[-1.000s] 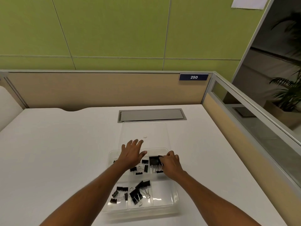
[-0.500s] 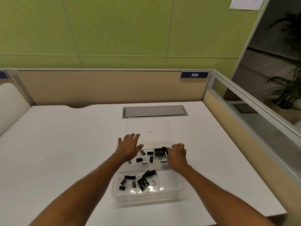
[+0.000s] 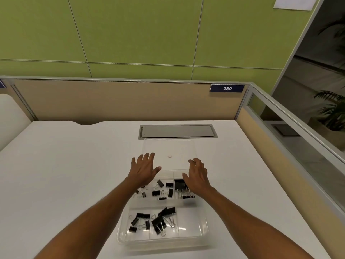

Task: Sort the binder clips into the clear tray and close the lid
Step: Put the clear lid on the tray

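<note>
A clear compartmented tray [image 3: 194, 233] sits on the white desk with several black binder clips [image 3: 161, 220] spread over its compartments. Its clear lid [image 3: 177, 148] lies flat on the desk just behind the tray. My left hand [image 3: 144, 169] hovers with fingers spread over the lid's near left edge. My right hand [image 3: 197, 174] is at the lid's near right edge, fingers loosely apart, holding nothing. A group of larger clips [image 3: 182, 187] lies in the back right compartment just under my right hand.
A grey cable hatch [image 3: 177, 131] is set in the desk behind the lid. Beige partition walls [image 3: 119, 101] close the desk at the back and right. A white rounded object [image 3: 9, 116] stands at the far left.
Both hands have moved forward from over the tray's back compartments to the lid's near edge. The right hand's fingers have opened.
</note>
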`<state>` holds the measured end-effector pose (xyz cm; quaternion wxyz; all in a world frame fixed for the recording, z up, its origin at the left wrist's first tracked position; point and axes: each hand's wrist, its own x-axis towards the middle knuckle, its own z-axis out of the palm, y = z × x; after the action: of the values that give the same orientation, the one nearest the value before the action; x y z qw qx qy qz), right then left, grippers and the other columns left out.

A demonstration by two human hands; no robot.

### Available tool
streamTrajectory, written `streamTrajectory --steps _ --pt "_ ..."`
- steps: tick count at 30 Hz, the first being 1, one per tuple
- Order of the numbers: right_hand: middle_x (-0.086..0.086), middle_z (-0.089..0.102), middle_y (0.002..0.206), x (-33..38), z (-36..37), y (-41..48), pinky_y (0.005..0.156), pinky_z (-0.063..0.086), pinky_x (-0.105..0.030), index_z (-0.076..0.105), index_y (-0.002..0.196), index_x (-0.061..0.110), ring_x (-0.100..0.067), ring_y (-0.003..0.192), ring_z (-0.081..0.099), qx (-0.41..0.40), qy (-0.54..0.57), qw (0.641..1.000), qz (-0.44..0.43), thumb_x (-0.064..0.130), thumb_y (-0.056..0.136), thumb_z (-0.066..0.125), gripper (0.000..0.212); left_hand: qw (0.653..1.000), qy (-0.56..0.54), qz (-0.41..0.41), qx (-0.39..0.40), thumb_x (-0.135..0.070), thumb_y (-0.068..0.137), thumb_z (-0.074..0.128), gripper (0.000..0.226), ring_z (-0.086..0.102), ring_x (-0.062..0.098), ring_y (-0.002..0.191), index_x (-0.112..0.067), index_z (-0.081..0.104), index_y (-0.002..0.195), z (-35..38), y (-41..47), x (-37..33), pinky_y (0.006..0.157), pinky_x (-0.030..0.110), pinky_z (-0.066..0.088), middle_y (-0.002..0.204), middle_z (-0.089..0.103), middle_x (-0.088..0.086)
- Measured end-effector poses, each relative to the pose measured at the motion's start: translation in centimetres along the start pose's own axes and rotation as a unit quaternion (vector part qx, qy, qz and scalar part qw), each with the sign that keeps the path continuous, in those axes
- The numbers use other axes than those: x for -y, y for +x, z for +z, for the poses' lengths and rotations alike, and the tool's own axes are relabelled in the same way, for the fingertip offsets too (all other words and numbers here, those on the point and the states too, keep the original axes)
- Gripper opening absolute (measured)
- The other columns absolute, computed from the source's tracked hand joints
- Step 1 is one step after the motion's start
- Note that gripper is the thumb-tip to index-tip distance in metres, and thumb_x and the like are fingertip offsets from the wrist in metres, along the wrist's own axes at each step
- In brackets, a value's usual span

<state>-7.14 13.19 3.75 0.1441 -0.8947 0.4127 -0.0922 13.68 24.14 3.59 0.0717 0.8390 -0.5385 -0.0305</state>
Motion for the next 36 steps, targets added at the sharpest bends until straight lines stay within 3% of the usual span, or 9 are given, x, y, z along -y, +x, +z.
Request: streamTrajectory --steps 13,22,30,36 --pt "-0.016 0.028 0.147 -2.0 1.4 10.0 0.102 0.035 -0.049 0.026 0.142 0.01 -0.033 0.131 0.031 0.05 -0.03 0.998 -0.009 0.045 0.093 0.045 0.062 0.999 0.03 -0.026 0.016 -0.06 0.091 0.029 0.067 0.034 0.034 0.13 -0.017 0.022 0.14 1.1 8.0 1.1 0.105 0.056 0.027 0.143 0.038 0.011" --pt "-0.016 0.038 0.142 -3.8 3.6 14.2 0.098 0.037 -0.049 0.036 0.135 0.006 -0.038 0.132 0.03 0.069 -0.106 0.992 0.011 0.055 0.092 0.04 0.066 0.996 0.03 -0.057 0.063 -0.064 0.089 0.027 0.069 0.019 0.042 0.137 -0.023 0.014 0.143 3.7 11.5 1.4 0.107 0.062 0.019 0.153 0.021 0.01" --pt "-0.017 0.049 0.122 -4.8 5.6 16.2 0.087 0.042 -0.045 0.039 0.127 0.0 -0.035 0.113 0.044 0.077 -0.104 0.989 0.074 0.061 0.089 0.042 0.072 0.983 0.043 -0.168 0.056 -0.072 0.084 0.021 0.08 0.041 0.045 0.12 -0.016 0.017 0.141 6.1 13.3 2.1 0.098 0.059 0.03 0.143 0.032 0.024" --pt "-0.027 0.046 0.13 -4.6 6.6 16.6 0.093 0.042 -0.045 0.024 0.14 -0.003 -0.038 0.12 0.041 0.091 -0.106 0.979 0.146 0.072 0.081 0.045 0.098 0.965 0.063 -0.243 0.082 -0.076 0.081 0.024 0.094 0.038 0.044 0.124 -0.008 0.011 0.144 6.7 13.7 2.6 0.097 0.057 0.033 0.14 0.034 0.031"
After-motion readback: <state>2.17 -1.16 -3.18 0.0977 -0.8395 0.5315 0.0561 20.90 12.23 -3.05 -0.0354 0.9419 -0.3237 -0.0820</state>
